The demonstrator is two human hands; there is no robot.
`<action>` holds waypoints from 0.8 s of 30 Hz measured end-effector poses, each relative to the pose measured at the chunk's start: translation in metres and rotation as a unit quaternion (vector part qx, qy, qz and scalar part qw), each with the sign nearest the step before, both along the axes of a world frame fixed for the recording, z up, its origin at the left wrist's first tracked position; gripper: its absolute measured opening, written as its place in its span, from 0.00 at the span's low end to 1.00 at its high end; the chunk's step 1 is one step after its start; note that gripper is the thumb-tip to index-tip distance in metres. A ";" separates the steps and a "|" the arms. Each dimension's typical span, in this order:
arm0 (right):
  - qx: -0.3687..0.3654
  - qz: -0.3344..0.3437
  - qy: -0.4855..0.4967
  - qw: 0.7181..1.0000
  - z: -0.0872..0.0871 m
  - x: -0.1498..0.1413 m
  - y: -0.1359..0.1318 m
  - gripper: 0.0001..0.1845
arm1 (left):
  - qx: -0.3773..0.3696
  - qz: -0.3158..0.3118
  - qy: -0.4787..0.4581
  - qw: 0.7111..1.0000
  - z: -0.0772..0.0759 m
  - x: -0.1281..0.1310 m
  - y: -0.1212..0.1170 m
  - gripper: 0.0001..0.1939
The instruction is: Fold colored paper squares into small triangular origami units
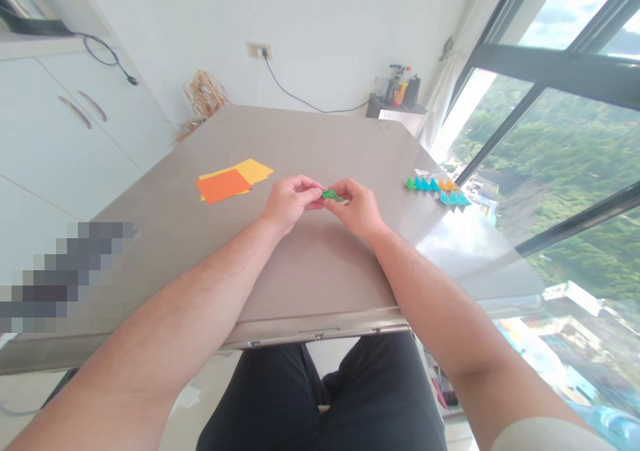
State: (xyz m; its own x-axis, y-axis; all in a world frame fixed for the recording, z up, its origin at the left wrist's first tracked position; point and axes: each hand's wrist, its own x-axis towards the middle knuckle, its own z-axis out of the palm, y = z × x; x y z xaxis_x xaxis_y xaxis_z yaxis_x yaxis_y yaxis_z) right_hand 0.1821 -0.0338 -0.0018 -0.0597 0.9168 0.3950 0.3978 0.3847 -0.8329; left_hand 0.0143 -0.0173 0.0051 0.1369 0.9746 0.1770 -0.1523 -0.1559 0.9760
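A small folded green paper piece (332, 195) is pinched between both hands above the middle of the grey table (300, 271). My left hand (290, 201) has its fingers closed on the left end of the paper. My right hand (356, 207) grips the right end with thumb and fingertips. Both forearms reach in from the near edge of the table.
A small stack of orange and yellow paper squares (231, 181) lies to the left of the hands. A row of folded teal, green and orange paper triangles (437, 191) sits at the right edge by the window. White cabinets stand at left; a small stand with bottles (397, 97) is at the far wall.
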 end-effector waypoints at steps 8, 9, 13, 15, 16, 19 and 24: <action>0.008 -0.012 0.038 0.999 0.003 -0.002 -0.003 0.09 | -0.021 -0.015 -0.054 0.998 -0.003 0.000 0.003 0.11; 0.007 -0.009 0.044 0.999 0.003 -0.002 -0.003 0.09 | -0.020 -0.014 -0.056 0.998 -0.003 0.000 0.003 0.11; -0.008 -0.011 0.063 0.998 0.004 -0.002 -0.004 0.08 | -0.006 -0.013 -0.060 0.998 -0.004 0.002 0.001 0.11; -0.020 -0.018 0.066 0.997 0.004 -0.002 -0.003 0.08 | 0.001 -0.009 -0.055 0.998 -0.004 0.003 -0.001 0.11; -0.025 -0.019 0.067 0.997 0.004 -0.002 -0.003 0.08 | 0.003 -0.003 -0.050 0.999 -0.003 0.004 -0.002 0.11; -0.037 -0.007 0.083 0.996 0.002 -0.003 -0.001 0.10 | 0.022 0.019 -0.031 0.999 -0.003 0.006 -0.004 0.10; -0.040 0.010 0.069 0.997 0.002 -0.002 -0.001 0.14 | 0.061 0.059 -0.014 0.996 -0.003 0.008 -0.004 0.11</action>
State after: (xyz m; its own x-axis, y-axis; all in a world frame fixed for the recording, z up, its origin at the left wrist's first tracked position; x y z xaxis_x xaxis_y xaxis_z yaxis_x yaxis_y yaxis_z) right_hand 0.1797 -0.0347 -0.0003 -0.0282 0.9450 0.3258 0.2693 0.3211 -0.9080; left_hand 0.0227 -0.0216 0.0026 0.0159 0.9549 0.2963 -0.1518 -0.2906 0.9447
